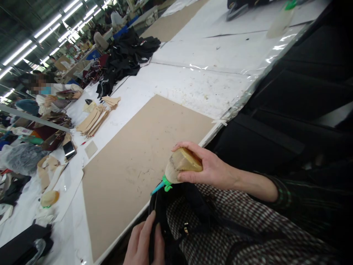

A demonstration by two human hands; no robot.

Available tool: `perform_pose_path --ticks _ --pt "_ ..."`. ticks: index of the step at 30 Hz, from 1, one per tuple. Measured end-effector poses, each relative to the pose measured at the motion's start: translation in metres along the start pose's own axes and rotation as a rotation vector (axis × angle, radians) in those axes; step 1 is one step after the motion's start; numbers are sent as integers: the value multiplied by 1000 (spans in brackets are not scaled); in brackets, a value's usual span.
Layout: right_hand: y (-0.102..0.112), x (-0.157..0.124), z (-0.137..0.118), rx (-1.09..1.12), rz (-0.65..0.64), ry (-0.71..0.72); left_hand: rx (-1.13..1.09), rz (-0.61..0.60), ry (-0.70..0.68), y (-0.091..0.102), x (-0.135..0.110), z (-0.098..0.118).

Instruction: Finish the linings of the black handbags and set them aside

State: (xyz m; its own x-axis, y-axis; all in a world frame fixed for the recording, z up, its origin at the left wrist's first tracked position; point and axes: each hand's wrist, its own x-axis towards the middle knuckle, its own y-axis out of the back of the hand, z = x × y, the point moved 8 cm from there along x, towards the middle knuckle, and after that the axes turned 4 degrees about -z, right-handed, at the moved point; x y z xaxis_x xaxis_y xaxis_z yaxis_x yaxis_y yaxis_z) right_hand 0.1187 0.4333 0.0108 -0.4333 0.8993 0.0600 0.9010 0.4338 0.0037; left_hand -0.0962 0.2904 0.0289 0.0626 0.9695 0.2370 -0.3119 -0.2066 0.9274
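My right hand (pixel 213 167) is wrapped round a squeeze bottle (pixel 179 162) of yellowish liquid with a green cap. Tilted down to the left, its blue nozzle (pixel 157 187) points at the edge of a black strip-like piece (pixel 154 209); whether the tip touches cannot be told. Low in the picture, my left hand (pixel 145 239) grips that black piece, fingers on both sides of it. Dark straps and a small gold-coloured metal fitting (pixel 185 229) lie beside it, over black-and-white checked cloth (pixel 217 213).
A brown board (pixel 132 158) covers the near part of the white table (pixel 193 81). Left of it are tan pieces (pixel 93 120), a phone (pixel 69 150) and another glue bottle (pixel 49 198). Black pieces (pixel 124 55) are heaped farther back. A masked person (pixel 52 95) works across the table.
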Motion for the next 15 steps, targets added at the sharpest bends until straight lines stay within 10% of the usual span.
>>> perform_pose_path --ticks 15 --pt "-2 5 0 5 -161 90 83 -64 -77 2 0 -4"
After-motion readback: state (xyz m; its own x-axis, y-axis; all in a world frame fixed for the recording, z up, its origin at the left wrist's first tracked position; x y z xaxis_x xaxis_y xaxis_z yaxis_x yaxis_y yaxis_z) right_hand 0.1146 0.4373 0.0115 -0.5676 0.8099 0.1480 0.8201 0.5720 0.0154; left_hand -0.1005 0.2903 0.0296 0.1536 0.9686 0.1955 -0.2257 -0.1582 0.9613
